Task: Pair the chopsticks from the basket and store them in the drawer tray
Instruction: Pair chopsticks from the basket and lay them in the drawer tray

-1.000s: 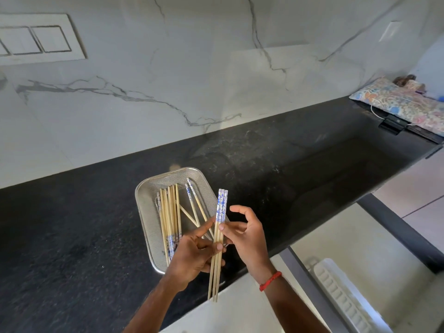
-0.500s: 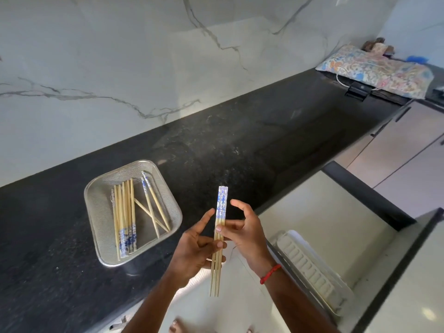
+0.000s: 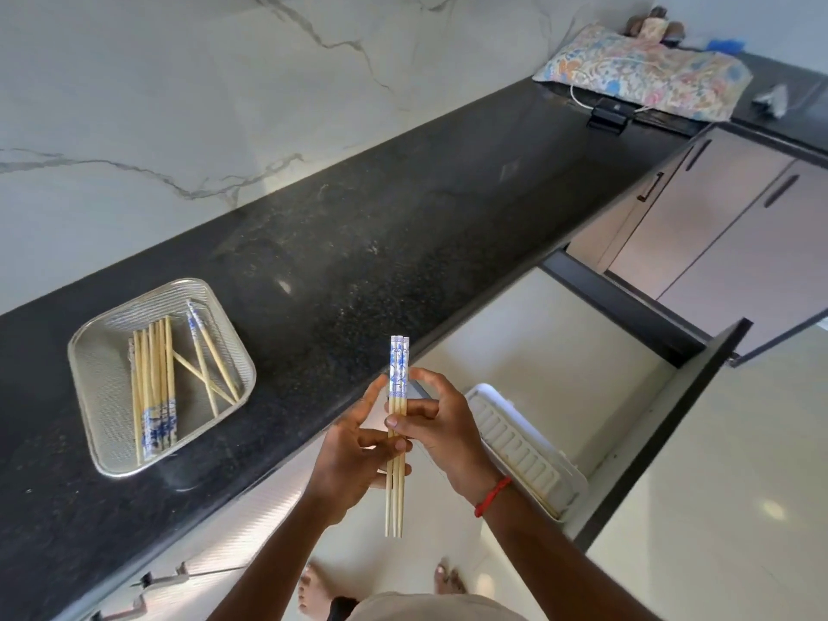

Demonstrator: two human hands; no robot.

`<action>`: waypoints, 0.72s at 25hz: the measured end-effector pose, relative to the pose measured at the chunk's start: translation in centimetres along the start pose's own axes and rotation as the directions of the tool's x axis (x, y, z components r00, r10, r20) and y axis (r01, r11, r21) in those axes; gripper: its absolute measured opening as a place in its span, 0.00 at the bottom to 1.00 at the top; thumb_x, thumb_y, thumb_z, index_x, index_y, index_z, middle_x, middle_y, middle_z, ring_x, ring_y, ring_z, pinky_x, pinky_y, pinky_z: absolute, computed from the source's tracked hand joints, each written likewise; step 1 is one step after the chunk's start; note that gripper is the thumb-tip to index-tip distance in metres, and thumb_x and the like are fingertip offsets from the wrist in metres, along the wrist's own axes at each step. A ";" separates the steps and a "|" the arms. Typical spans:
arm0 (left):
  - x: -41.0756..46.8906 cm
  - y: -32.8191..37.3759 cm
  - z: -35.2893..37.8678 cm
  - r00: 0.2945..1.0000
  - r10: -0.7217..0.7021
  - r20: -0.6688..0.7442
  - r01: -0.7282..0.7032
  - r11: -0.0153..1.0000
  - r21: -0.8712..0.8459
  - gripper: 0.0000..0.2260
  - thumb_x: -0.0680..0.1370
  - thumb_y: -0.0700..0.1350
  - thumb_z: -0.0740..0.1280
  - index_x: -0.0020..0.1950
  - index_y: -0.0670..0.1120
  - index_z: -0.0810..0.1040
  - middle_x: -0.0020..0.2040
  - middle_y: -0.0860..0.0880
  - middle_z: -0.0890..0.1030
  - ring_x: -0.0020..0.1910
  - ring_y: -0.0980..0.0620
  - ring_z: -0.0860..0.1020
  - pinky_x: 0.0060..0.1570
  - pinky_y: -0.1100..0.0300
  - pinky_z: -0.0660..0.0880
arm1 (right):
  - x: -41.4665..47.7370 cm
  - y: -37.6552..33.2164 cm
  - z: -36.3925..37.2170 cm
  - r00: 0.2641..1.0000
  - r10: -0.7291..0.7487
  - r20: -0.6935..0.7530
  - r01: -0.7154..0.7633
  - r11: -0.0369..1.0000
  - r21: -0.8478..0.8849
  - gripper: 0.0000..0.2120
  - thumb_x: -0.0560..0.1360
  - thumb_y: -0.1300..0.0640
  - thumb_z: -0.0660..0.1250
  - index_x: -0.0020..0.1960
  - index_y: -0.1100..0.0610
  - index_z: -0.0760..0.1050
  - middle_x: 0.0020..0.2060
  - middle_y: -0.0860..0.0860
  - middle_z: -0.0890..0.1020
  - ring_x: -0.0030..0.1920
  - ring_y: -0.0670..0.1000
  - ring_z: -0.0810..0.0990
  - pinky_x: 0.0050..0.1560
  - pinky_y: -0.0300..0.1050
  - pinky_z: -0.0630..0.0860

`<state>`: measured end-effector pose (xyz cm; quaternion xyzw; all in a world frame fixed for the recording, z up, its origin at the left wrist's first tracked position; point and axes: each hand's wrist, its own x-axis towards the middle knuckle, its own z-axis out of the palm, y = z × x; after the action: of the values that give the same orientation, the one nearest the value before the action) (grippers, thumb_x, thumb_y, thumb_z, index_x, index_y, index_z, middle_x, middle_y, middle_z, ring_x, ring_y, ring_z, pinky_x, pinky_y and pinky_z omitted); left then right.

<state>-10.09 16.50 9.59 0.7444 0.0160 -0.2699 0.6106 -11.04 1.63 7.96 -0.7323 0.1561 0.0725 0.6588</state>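
From the head view, you are at the pairing step: both hands hold a small bundle of chopsticks upright in front of the bench's near edge, above the open drawer. Your left hand and right hand pinch the sticks at mid-length, patterned ends up; it looks like three sticks, though that is hard to count. Next, square the tips and carry them right to the white tray. More remain in the mesh basket near the bench's left end.
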 end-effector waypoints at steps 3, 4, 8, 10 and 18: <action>-0.4 -0.5 1.7 1.000 0.000 -0.021 0.000 1.000 -0.011 0.38 0.76 0.33 0.71 0.80 0.59 0.61 0.43 0.47 0.88 0.41 0.44 0.87 0.35 0.54 0.84 | -0.6 0.8 -1.7 0.998 0.017 0.067 -0.017 1.000 0.010 0.18 0.70 0.55 0.76 0.60 0.53 0.80 0.49 0.51 0.87 0.48 0.51 0.86 0.55 0.53 0.82; -0.5 -0.6 2.2 1.000 0.003 -0.026 -0.003 1.000 -0.013 0.38 0.77 0.33 0.71 0.80 0.58 0.60 0.43 0.49 0.89 0.41 0.44 0.88 0.35 0.55 0.84 | -0.9 1.1 -2.2 0.997 0.014 0.081 -0.016 1.000 0.018 0.15 0.71 0.57 0.76 0.56 0.56 0.82 0.45 0.51 0.87 0.46 0.52 0.85 0.54 0.52 0.82; 0.0 -1.2 4.8 0.999 -0.038 -0.035 0.039 0.999 0.033 0.38 0.76 0.38 0.73 0.79 0.60 0.60 0.45 0.48 0.89 0.42 0.48 0.88 0.38 0.53 0.85 | -1.2 2.3 -4.5 0.998 0.013 0.061 -0.015 1.000 0.025 0.08 0.71 0.61 0.75 0.51 0.59 0.84 0.40 0.53 0.86 0.41 0.51 0.85 0.50 0.48 0.81; 0.4 -1.8 5.6 0.993 -0.112 -0.023 0.112 0.993 0.035 0.37 0.76 0.44 0.75 0.79 0.61 0.61 0.47 0.47 0.88 0.44 0.48 0.88 0.41 0.51 0.85 | -0.6 2.9 -6.1 0.999 0.020 0.031 -0.021 0.999 0.041 0.06 0.70 0.61 0.76 0.47 0.55 0.85 0.40 0.56 0.87 0.42 0.54 0.85 0.51 0.54 0.82; 0.4 -3.8 5.5 0.964 -0.266 0.021 0.264 0.962 0.070 0.15 0.79 0.50 0.70 0.64 0.49 0.78 0.53 0.52 0.86 0.51 0.50 0.86 0.44 0.57 0.83 | 6.3 6.2 -15.1 0.979 -0.135 -0.154 0.017 0.803 -0.596 0.12 0.66 0.54 0.76 0.31 0.56 0.75 0.24 0.49 0.78 0.28 0.49 0.75 0.33 0.44 0.73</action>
<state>-13.17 12.31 5.42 0.7513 0.0972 -0.3605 0.5442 -8.59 -14.68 1.94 -0.9102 0.1577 0.0211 0.3824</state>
